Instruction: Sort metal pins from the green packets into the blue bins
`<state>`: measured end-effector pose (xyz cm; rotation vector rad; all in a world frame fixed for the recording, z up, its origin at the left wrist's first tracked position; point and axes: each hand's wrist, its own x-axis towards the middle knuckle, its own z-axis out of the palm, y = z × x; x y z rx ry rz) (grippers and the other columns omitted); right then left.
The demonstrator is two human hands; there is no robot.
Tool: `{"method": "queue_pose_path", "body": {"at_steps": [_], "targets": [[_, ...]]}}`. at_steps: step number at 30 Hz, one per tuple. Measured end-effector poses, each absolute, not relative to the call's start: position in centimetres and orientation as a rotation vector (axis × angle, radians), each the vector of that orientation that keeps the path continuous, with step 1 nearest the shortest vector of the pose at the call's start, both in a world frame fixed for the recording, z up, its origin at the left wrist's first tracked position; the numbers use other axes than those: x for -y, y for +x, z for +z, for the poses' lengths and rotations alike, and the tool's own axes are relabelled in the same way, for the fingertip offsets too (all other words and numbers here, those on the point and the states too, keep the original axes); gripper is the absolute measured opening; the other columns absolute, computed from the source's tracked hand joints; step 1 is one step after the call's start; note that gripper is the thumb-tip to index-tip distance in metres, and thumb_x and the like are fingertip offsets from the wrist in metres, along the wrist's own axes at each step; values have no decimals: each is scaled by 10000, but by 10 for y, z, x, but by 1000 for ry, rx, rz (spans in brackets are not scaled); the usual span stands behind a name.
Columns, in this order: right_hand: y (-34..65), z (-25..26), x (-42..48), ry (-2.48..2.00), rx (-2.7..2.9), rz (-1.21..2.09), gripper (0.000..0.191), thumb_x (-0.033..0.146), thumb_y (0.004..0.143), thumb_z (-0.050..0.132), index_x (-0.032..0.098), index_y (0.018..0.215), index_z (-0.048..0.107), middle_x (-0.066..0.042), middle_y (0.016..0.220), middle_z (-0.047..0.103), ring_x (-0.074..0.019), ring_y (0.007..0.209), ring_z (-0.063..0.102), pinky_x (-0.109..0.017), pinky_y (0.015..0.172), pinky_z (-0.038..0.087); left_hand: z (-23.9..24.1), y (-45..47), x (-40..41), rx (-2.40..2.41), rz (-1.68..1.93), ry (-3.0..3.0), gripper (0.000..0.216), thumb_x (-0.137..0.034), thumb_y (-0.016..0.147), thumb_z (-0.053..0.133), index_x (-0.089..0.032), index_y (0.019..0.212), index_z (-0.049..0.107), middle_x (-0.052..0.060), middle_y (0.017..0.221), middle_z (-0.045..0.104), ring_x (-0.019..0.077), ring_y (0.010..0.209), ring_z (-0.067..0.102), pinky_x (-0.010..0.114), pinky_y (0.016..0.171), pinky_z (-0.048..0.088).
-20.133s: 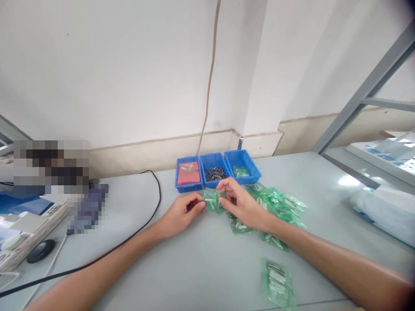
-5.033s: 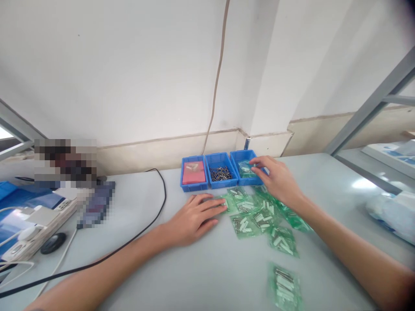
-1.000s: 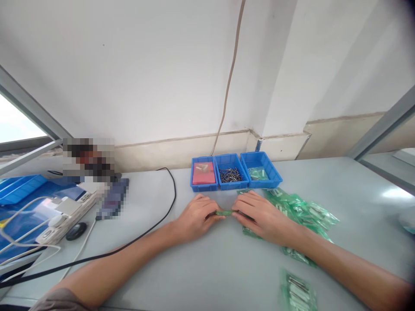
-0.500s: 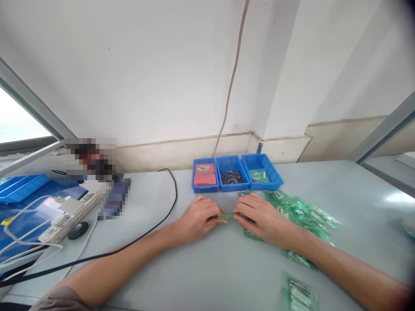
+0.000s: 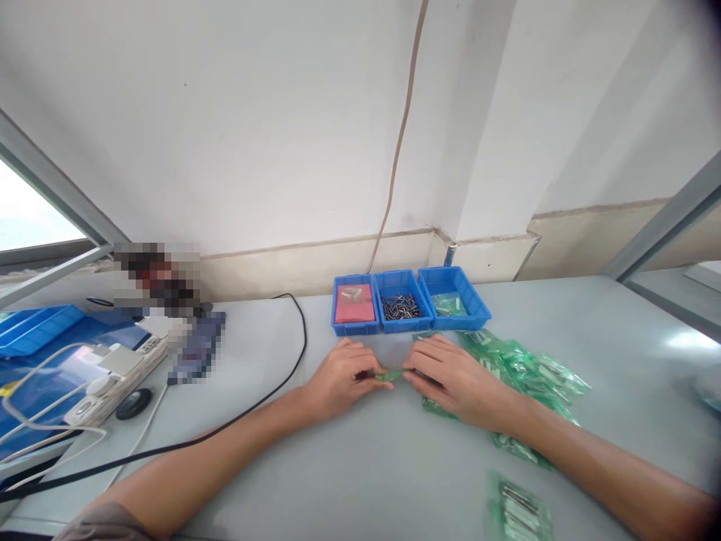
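Between my two hands is a small green plastic bag [image 5: 390,375], mostly hidden by the fingers. My left hand [image 5: 342,379] pinches its left end, thumb and fingers pressed together. At the other end, my right hand [image 5: 442,373] grips it with the fingers closed. Behind and beside my right hand lies a pile of green plastic bags [image 5: 523,372] with metal pins and pale pieces inside. One more filled green bag [image 5: 519,511] lies apart, near the table's front edge.
Three blue bins stand by the wall: one with a pink sheet [image 5: 354,304], one with screw-like metal parts [image 5: 401,306], one with a green bag [image 5: 449,304]. A black cable [image 5: 253,406] crosses under my left forearm. A power strip [image 5: 113,383] and a dark round object [image 5: 134,403] are left.
Both hands keep their hold on the green bag in nearly the same place. The whole view has shifted very slightly.
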<state>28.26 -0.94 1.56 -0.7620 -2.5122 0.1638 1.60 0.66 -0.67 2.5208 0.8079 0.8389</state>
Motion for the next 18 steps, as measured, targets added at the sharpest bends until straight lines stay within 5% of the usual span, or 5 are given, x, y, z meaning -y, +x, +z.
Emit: {"method": "queue_pose_path", "body": {"at_steps": [10, 18], "targets": [[286, 13, 8, -869, 2436, 157, 132, 223, 1112, 500, 208, 1031, 603, -42, 935, 666, -217, 872, 603, -373, 828, 394, 0, 18, -4, -840, 960, 2359, 175, -342, 1090, 602, -189, 1069, 685, 61, 1040, 731, 195, 943, 655, 320, 885, 478], [285, 13, 7, -896, 2424, 146, 140, 221, 1113, 491, 212, 1015, 590, -31, 914, 651, -207, 854, 595, -375, 828, 379, -1, 18, -5, -840, 1025, 2287, 82, -272, 1046, 672, -193, 1049, 655, 62, 1061, 702, 185, 929, 635, 305, 865, 501]]}}
